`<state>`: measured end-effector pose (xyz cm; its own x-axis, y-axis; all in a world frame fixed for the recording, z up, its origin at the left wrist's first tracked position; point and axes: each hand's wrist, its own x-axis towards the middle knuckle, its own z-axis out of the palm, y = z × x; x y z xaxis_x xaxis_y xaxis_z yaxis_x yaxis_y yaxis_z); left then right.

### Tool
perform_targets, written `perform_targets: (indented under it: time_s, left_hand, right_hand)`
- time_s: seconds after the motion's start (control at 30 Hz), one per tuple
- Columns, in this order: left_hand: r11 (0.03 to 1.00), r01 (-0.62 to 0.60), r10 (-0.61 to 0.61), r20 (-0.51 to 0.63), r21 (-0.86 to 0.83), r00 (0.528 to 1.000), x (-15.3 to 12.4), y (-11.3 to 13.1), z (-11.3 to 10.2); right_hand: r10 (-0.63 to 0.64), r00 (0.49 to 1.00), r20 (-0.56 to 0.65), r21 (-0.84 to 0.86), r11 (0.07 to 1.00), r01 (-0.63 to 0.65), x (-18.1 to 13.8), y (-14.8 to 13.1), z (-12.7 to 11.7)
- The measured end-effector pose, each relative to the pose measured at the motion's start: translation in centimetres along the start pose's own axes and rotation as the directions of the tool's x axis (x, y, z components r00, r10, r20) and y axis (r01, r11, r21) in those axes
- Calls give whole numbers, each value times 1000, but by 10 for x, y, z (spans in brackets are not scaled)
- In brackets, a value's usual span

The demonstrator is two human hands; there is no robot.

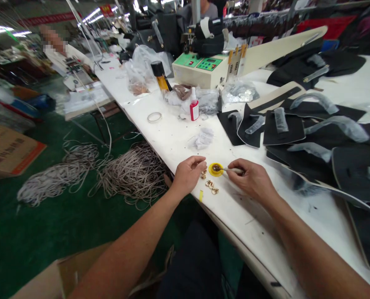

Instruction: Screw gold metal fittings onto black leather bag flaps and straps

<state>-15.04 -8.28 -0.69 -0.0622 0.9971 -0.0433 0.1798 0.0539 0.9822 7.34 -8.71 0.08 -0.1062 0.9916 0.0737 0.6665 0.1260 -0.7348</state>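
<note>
My right hand (250, 176) is closed around a thin tool with a pale handle (234, 170). The tool's dark tip reaches into a small round yellow dish (215, 174), which holds tiny dark brown pieces too small to name. To the left of the dish, my left hand (189, 172) has its fingers curled, thumb and forefinger close together. Whatever they may hold is hidden. Just under those fingertips lie gold-coloured metal fittings (203, 174). A row of similar gold ring-shaped fittings (211, 187) lies in front of the dish.
Yellow tape (200, 195) marks the white table's near edge. Beyond are crumpled plastic (202, 138), a red bottle (194, 106), a tape roll (154, 117) and a green-panelled machine (200, 68). Black panels with wrapped handles (284, 128) cover the right. Cord heaps (132, 172) lie on the floor.
</note>
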Motion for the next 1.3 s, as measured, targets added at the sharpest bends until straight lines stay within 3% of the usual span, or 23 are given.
perform_targets:
  time_s: [0.27, 0.53, 0.67, 0.87, 0.97, 1.07, 1.13, 1.3]
  left_hand:
    - [964, -177, 142, 179, 200, 974, 24, 4, 6]
    - [953, -204, 149, 239, 226, 960, 33, 10, 13]
    - [949, -222, 159, 268, 225, 950, 39, 16, 27]
    - [958, -209, 132, 342, 199, 931, 58, 17, 57]
    - [957, -240, 180, 312, 166, 933, 62, 23, 59]
    - [928, -309, 249, 270, 209, 930, 48, 39, 46]
    - [871, -399, 311, 307, 287, 899, 28, 50, 33]
    - [688, -642, 424, 530, 339, 734, -21, 55, 15]
  right_hand:
    - [6, 1000, -6, 17, 1000, -6, 1, -4, 1]
    - [38, 998, -48, -10, 999, -38, 1, 0, 0]
    - [65, 997, -29, -29, 997, -66, 2, 0, -6]
    - [111, 991, 74, 103, 988, -118, 5, 4, -14]
    - [102, 990, 97, 139, 984, -115, 6, 7, -21]
    - [90, 985, 147, 177, 977, -116, 6, 9, -26]
    - [69, 984, 163, 185, 978, -99, 6, 11, -26]
    - [54, 997, 48, 96, 994, -58, 8, 14, -16]
